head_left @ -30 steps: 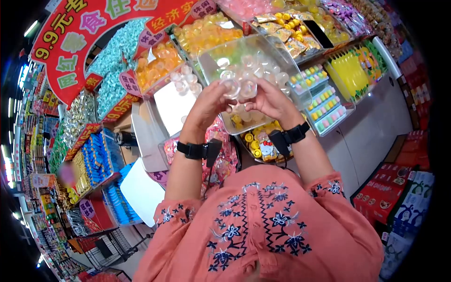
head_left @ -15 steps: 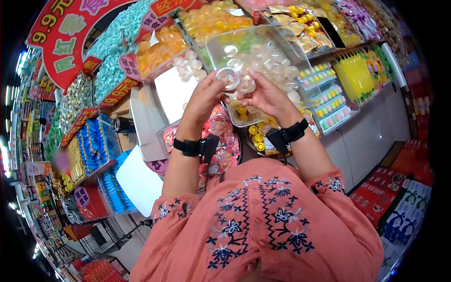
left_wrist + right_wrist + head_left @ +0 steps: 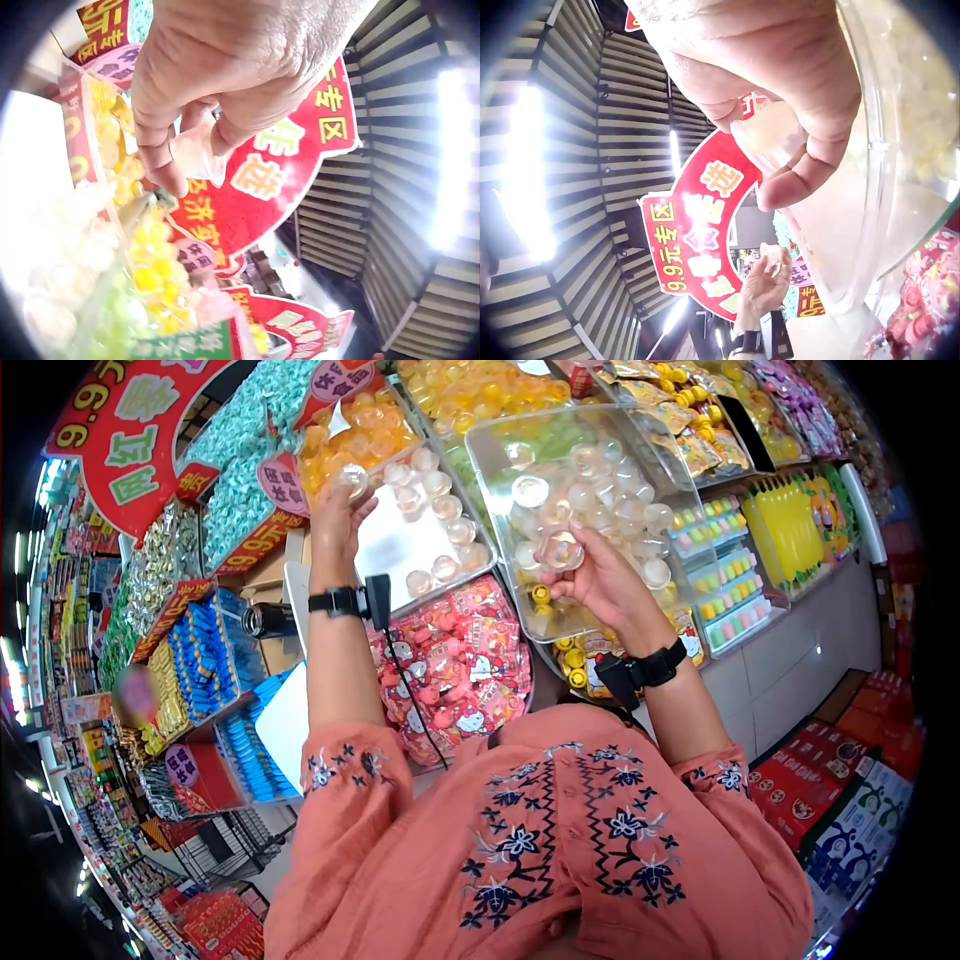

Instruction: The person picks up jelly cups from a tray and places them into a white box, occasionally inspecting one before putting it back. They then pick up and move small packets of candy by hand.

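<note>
In the head view my left hand (image 3: 335, 530) holds a clear jelly cup (image 3: 353, 482) above the far left corner of a white-bottomed tray (image 3: 390, 550). Thumb and fingers pinch that cup's sides in the left wrist view. My right hand (image 3: 608, 580) grips a second clear cup (image 3: 561, 550) over the near part of a transparent tub (image 3: 510, 615). That tub contains many pale jelly cups (image 3: 625, 510) and a few yellow pieces. Similar cups (image 3: 447, 508) stand along the tray's far and right sides. The right wrist view shows thumb and fingers around the cup (image 3: 774, 139).
Orange jelly cups (image 3: 360, 435) fill a bin behind the tray. Pink packets (image 3: 460, 660) lie in a container on the near side. A dark phone (image 3: 745, 432) rests on packets at the back right. Small pastel cups (image 3: 725, 585) stand right of the tub.
My hands were close together over the tub with clear cups between them. The left has since moved left with one cup, over the tray; the right stays over the tub holding another.
</note>
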Demonstrator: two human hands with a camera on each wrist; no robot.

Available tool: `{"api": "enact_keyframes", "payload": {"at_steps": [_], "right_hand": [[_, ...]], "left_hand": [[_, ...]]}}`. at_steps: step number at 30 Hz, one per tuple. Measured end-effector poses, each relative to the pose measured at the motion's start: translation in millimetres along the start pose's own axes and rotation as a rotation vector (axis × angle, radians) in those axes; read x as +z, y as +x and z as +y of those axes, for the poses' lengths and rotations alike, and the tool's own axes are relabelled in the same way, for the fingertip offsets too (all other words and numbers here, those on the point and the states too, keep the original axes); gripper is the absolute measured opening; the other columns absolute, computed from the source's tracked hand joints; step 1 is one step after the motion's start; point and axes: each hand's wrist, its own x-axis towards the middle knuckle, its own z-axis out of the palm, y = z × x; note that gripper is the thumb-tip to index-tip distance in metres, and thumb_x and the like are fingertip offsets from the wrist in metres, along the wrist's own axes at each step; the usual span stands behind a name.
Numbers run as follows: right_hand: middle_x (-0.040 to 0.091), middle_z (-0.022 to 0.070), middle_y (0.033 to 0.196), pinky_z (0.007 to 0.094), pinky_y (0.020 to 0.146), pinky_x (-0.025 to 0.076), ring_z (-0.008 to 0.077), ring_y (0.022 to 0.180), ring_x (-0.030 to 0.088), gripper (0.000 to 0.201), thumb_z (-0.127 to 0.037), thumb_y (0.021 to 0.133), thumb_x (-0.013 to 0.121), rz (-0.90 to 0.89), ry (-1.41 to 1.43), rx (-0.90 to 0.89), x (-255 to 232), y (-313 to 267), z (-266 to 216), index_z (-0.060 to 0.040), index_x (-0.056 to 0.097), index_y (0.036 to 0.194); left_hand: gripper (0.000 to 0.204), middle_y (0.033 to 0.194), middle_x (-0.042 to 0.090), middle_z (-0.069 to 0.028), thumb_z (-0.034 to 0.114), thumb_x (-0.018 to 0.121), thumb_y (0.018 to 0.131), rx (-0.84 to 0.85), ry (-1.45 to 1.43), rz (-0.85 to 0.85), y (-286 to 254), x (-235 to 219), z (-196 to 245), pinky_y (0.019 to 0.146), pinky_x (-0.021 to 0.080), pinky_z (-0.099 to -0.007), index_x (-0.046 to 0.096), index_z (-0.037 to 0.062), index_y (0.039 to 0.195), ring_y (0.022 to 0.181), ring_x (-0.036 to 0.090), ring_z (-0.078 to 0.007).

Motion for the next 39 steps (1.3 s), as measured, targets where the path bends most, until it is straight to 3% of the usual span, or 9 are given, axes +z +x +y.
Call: {"api": "enact_keyframes", "payload": {"at_steps": [3,14,19,28,34,35,36,39], "right_hand": [[0.066,0.0135,0.100,0.0342,0.064,0.057,0.0240,0.080,0.068,0.035,-0.036,0.103,0.048,0.033,0.003,0.009,0,0,1,-0.0038,0.055,0.114],[0.066,0.0158,0.101,0.0332,0.062,0.057,0.0243,0.079,0.068,0.036,-0.035,0.103,0.048,0.104,0.004,0.036,2,-3,0,-0.0025,0.055,0.119],[0.066,0.0159,0.101,0.0327,0.061,0.057,0.0238,0.078,0.068,0.039,-0.037,0.103,0.050,0.107,-0.009,0.029,5,-3,-1,-0.0021,0.056,0.119],[0.066,0.0156,0.101,0.0333,0.062,0.057,0.0242,0.078,0.068,0.040,-0.037,0.103,0.048,0.072,0.005,0.027,1,-1,1,-0.0020,0.056,0.121],[0.065,0.0168,0.108,0.0366,0.072,0.059,0.0276,0.090,0.068,0.040,-0.034,0.104,0.046,-0.004,0.115,-0.021,0,-1,0,0.0005,0.053,0.124],[0.065,0.0170,0.109,0.0379,0.075,0.058,0.0290,0.093,0.068,0.040,-0.033,0.104,0.046,-0.010,0.136,-0.039,3,0,-1,0.0009,0.053,0.123],[0.064,0.0172,0.111,0.0391,0.078,0.058,0.0304,0.096,0.068,0.039,-0.032,0.104,0.046,-0.009,0.158,-0.058,6,-1,-3,0.0013,0.053,0.123],[0.064,0.0178,0.115,0.0423,0.085,0.057,0.0340,0.103,0.067,0.037,-0.029,0.103,0.046,-0.022,0.171,-0.093,3,-3,-2,0.0014,0.054,0.123]], "left_hand": [[0.028,0.108,0.064,-0.0142,0.008,0.056,0.095,-0.184,0.046,0.115,31,-24,-30,0.073,0.061,-0.0358,0.056,-0.0023,0.121,0.087,0.068,-0.0283],[0.025,0.107,0.062,-0.0172,0.003,0.050,0.096,-0.311,0.085,0.189,100,-60,-102,0.072,0.064,-0.0345,0.051,-0.0055,0.119,0.084,0.069,-0.0286],[0.024,0.102,0.062,-0.0197,0.001,0.047,0.095,-0.301,0.057,0.223,101,-51,-106,0.073,0.064,-0.0338,0.050,-0.0083,0.117,0.083,0.069,-0.0285],[0.027,0.101,0.062,-0.0162,0.008,0.050,0.096,-0.319,0.085,0.197,98,-51,-104,0.069,0.062,-0.0335,0.050,-0.0040,0.120,0.086,0.069,-0.0275],[0.023,0.098,0.062,-0.0089,0.013,0.061,0.091,-0.174,0.115,0.331,69,-42,-69,0.056,0.051,-0.0258,0.059,0.0026,0.111,0.081,0.065,-0.0197],[0.034,0.100,0.062,-0.0068,0.015,0.062,0.084,-0.110,0.139,0.256,77,-55,-71,0.058,0.050,-0.0292,0.057,0.0025,0.115,0.072,0.062,-0.0201],[0.027,0.097,0.062,-0.0064,0.015,0.061,0.085,-0.076,0.184,0.271,79,-61,-69,0.059,0.051,-0.0300,0.058,0.0036,0.109,0.077,0.062,-0.0191],[0.026,0.095,0.062,-0.0056,0.020,0.062,0.089,0.102,0.128,0.207,41,-17,-21,0.059,0.052,-0.0302,0.058,0.0029,0.108,0.077,0.063,-0.0172]]}}
